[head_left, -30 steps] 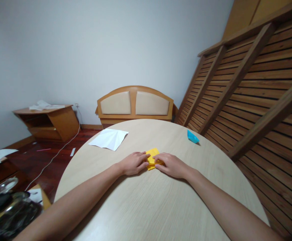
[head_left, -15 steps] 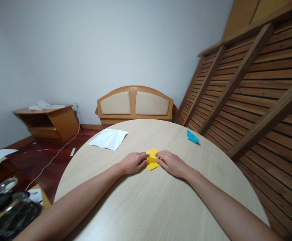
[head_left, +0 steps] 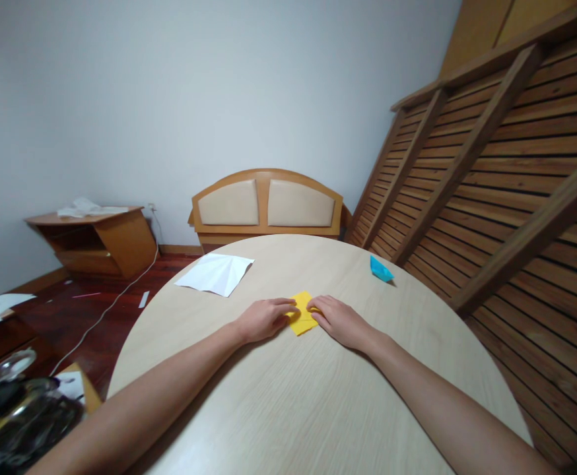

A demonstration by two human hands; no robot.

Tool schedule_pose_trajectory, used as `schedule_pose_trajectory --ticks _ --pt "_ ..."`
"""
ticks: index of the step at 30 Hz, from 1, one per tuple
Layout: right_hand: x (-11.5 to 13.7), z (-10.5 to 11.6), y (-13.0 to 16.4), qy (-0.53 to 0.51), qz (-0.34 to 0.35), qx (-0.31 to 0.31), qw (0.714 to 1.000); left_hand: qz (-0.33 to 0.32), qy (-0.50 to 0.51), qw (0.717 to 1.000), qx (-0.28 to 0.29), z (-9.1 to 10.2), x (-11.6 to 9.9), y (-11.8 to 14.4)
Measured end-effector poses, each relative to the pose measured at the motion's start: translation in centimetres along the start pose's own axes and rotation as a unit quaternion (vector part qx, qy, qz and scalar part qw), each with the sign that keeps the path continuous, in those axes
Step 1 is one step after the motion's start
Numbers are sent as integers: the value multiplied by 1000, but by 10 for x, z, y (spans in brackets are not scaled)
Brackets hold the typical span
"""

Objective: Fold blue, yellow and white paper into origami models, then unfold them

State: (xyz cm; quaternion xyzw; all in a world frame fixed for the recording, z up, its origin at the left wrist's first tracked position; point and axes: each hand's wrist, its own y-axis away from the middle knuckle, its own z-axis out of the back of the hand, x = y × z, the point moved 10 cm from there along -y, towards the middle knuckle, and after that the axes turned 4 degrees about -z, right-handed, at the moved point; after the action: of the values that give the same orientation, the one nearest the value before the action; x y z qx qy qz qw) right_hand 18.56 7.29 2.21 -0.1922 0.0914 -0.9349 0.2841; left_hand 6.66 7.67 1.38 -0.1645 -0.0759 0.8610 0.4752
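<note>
— Head view first: what lies around on the round table?

— A white sheet of paper, creased, lies flat at the far left edge. A small blue folded paper sits far right, near the slatted wooden frame. Both lie well apart from the hands. Beyond the table stands a padded headboard, and a low wooden cabinet is at the left wall. Nothing stands between the hands and the yellow piece.

— And the yellow paper?

— It lies flat on the table, about mid-way across, folded small, between the two hands.

— How do the hands sit on it?

— The left hand rests palm down, its fingers loosely curled, with the fingertips on the paper's left edge. The right hand also lies palm down, fingers extended and pressing on the right edge. Neither hand is clenched round the paper; both press it against the tabletop, fingertips nearly meeting over its far corner.
</note>
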Motion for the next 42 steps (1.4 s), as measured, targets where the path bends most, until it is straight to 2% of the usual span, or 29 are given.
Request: schedule_pose_trajectory --ticks 5,8,11,15,19,23,26,28,33,37,42 --pt "5 -3 2 -3 31 8 999 -8 -37 999 14 -1 -3 1" --pt "8 -11 5 7 43 48 998 -23 -51 998 4 3 -9 0" --pt "2 -19 8 8 17 97 995 -54 -55 997 5 3 -16 -1" --pt "-16 -18 14 10 -39 135 990 -58 -60 996 12 2 -16 -2" --pt "-38 -6 17 40 -89 137 986 -65 -60 996 19 1 -16 0" --pt "-47 6 15 80 -97 96 987 -56 -59 996 23 0 -12 2" --pt "-42 10 11 90 -81 53 991 -48 -51 997 25 -2 -8 3" --pt "-33 7 10 77 -58 45 994 -50 -43 997 25 -3 -8 2" --pt "-4 -8 10 15 19 94 995 -61 -16 998 29 -3 -11 1" --pt "4 5 11 -23 37 80 996 -21 -37 999 28 0 -9 0" --pt "4 14 11 -33 23 72 997 9 -60 998 -5 7 -6 -2"
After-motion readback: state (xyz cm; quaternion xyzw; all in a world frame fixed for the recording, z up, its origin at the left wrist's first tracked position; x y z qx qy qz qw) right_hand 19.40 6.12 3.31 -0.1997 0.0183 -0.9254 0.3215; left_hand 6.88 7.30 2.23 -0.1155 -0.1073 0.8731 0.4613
